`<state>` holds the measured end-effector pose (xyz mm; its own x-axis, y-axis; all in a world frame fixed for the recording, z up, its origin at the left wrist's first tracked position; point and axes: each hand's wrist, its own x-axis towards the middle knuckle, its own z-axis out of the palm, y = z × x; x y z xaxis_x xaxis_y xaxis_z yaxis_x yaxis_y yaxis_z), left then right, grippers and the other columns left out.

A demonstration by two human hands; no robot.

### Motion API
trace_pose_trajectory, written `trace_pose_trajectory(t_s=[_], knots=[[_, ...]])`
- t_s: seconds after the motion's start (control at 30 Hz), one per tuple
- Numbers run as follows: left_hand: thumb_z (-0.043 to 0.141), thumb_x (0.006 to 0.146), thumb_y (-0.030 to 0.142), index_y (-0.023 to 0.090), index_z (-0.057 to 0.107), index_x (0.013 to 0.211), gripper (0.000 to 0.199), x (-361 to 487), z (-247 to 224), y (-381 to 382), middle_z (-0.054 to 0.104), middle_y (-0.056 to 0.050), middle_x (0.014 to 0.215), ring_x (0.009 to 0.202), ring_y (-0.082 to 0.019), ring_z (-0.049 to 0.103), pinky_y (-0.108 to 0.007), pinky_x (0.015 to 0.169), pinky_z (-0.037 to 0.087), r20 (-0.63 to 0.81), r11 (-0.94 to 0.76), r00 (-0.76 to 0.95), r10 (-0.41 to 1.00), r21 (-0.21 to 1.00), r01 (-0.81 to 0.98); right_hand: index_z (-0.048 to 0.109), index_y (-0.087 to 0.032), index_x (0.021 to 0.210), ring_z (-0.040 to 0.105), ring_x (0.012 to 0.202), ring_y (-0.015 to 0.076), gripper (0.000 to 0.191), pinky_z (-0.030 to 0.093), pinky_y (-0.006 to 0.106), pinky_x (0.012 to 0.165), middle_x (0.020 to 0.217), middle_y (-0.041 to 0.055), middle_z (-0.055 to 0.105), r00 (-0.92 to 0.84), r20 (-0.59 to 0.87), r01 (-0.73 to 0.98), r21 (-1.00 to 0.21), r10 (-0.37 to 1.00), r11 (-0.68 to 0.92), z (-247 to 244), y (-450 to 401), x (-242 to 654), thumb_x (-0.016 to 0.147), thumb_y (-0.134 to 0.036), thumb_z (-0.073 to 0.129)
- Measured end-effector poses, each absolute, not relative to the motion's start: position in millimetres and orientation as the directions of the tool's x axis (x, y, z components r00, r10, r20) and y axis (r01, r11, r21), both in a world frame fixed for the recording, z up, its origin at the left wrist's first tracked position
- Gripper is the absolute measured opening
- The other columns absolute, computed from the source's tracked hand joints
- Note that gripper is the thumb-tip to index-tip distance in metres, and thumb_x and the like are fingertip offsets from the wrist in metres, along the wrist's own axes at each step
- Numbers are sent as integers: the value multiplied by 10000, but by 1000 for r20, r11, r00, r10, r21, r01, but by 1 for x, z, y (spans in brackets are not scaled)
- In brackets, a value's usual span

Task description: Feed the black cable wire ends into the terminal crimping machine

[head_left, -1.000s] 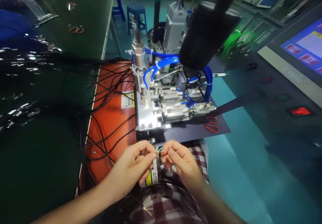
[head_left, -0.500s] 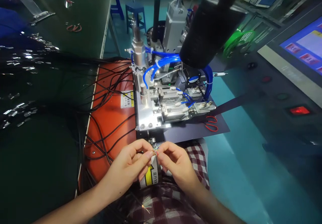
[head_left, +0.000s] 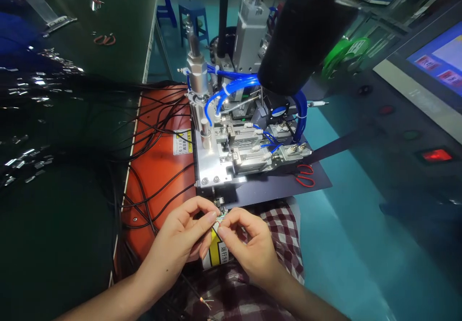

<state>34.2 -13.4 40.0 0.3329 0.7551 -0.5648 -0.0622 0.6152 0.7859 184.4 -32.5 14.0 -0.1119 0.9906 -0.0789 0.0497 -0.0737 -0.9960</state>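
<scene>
While near “运行方” label (head_left: 215, 253), left hand (head_left: 184, 232), right hand (head_left: 249, 244) tight on wires (head_left: 220, 218)

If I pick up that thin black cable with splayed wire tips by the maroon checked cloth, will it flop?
Probably a bit: the black cable looks slim, though its straight end suggests some spring. Its splayed wire tips look very fine, so might bend easily.
</scene>
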Motion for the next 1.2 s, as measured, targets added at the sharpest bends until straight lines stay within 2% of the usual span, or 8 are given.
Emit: trace_pose_trajectory(t_s=[0.17,0.37,0.43,0.57,0.67,0.8,1.0,1.2], knots=[[542,862,444,215,486,818,240,35,36,-18,379,98,440,395,-57,238,-208,397,164,-545,581,272,793,811,-69,570,-170,684,465,577,93,123,379,214,542,643,-30,530,-70,-31,95,-995,997,-24,11,-33,178,802,-139,581],[547,850,447,199,529,873,249,34,38,-13,349,95,476,409,-52,210,-189,380,127,-583,625,317,749,780,-41,575,-172,683,481,597,101,127,395,227,575,649,-22,537,-61,15,124,-992,998,22,8,-32,177,809,-158,587],[565,837,445,184,549,859,262,33,39,-13,341,91,477,420,-52,220,-186,384,133,-571,611,334,750,792,-17,583,-173,692,491,604,107,126,401,230,577,651,-15,549,-103,-38,64,-997,994,-32,10,-30,184,816,-193,586],[578,832,434,171,566,831,263,31,41,-14,344,85,473,433,-56,258,-192,407,168,-521,564,359,774,825,-18,588,-172,761,456,526,94,167,379,217,494,620,-22,543,-195,-228,-206,-941,954,-267,13,-21,196,831,-325,585],[590,825,429,170,567,832,260,30,42,-14,324,86,489,440,-57,256,-196,414,169,-519,559,359,776,829,-11,589,-171,758,405,488,77,191,351,208,476,578,-42,499,-251,-256,-293,-899,933,-326,14,-16,198,804,-353,628],[595,816,441,179,559,844,266,29,43,-14,294,90,504,447,-62,243,-202,413,157,-530,573,367,765,820,-11,587,-178,741,380,478,78,200,330,213,472,570,-48,479,-277,-266,-284,-895,923,-343,15,-16,195,805,-363,629],[583,822,448,181,582,846,268,27,44,-12,298,86,511,462,-70,254,-210,426,178,-526,559,396,752,828,38,528,-185,698,333,485,76,222,297,219,479,570,-59,424,-241,-219,-222,-936,945,-274,15,-21,195,850,-339,575],[614,804,370,165,597,787,207,31,48,-10,396,69,559,474,-60,302,-197,435,207,-514,534,436,739,841,86,516,-178,715,326,544,83,227,280,217,496,631,-48,403,-339,-219,-158,-946,915,-284,13,-15,201,854,-351,568]])
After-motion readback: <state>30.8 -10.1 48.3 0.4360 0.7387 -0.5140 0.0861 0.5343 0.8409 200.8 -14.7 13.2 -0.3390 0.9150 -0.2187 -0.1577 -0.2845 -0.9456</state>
